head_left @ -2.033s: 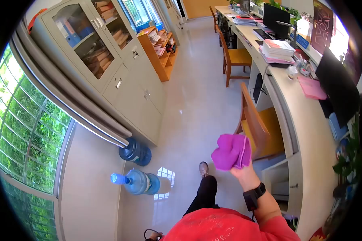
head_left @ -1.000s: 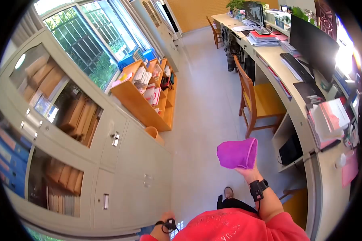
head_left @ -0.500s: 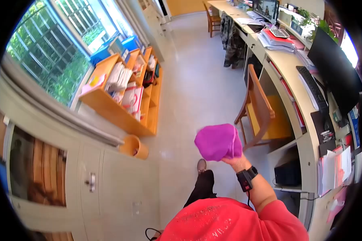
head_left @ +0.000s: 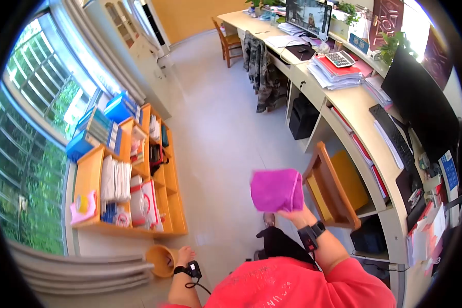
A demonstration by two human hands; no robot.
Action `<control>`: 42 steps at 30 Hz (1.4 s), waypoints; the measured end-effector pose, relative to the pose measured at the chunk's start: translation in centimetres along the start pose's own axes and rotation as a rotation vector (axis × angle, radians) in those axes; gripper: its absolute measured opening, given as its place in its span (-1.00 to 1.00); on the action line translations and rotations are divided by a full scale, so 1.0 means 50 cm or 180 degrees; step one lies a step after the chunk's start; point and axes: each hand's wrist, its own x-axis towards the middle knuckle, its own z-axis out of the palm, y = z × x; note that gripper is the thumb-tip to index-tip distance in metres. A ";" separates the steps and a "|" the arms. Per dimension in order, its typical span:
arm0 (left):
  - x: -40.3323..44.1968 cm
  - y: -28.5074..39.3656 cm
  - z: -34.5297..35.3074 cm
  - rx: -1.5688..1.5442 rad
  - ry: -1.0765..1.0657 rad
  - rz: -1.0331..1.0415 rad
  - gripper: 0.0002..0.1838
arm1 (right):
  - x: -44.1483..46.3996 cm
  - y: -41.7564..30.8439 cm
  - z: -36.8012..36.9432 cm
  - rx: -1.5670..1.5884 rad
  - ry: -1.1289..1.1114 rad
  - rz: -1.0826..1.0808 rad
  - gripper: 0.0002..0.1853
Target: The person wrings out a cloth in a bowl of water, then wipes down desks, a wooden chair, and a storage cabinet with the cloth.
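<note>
While near the purple cloth (head_left: 276,190), a wooden chair (head_left: 326,187) at the desk (head_left: 355,101).

The purple cloth (head_left: 275,191) gripped by the fingers of the right hand (head_left: 299,217) presents a matt textile surface; just to the right of those fingers, the chair backrest (head_left: 327,192) shows smooth, lightly glossy brown wood. Beyond them, the floor (head_left: 215,128) is smooth and glossy, with soft reflections. Near the fingers of the left hand (head_left: 185,255), the bin (head_left: 154,256) looks smooth, the shelf unit (head_left: 90,174) beyond is smooth orange-toned wood, and the curtain (head_left: 87,272) to their left is matt cloth.
</note>
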 end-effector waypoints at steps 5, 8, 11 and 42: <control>0.159 0.254 0.083 0.0344 -0.0112 0.0353 -0.74 | 0.236 -0.097 -0.143 -0.0973 0.0099 -0.0695 -0.55; 0.257 0.294 0.082 0.4549 -0.0386 0.2388 -0.76 | 0.368 -0.185 -0.047 -0.0182 -0.0231 -0.0503 -0.57; 0.288 0.293 0.066 0.4329 -0.1379 0.1265 -0.70 | 0.499 -0.268 0.057 0.0375 -0.0674 -0.0294 -0.59; 1.261 1.491 0.194 0.0954 -0.0713 -0.0277 -0.72 | 1.283 -0.760 0.315 0.0064 0.0140 -0.2241 -0.41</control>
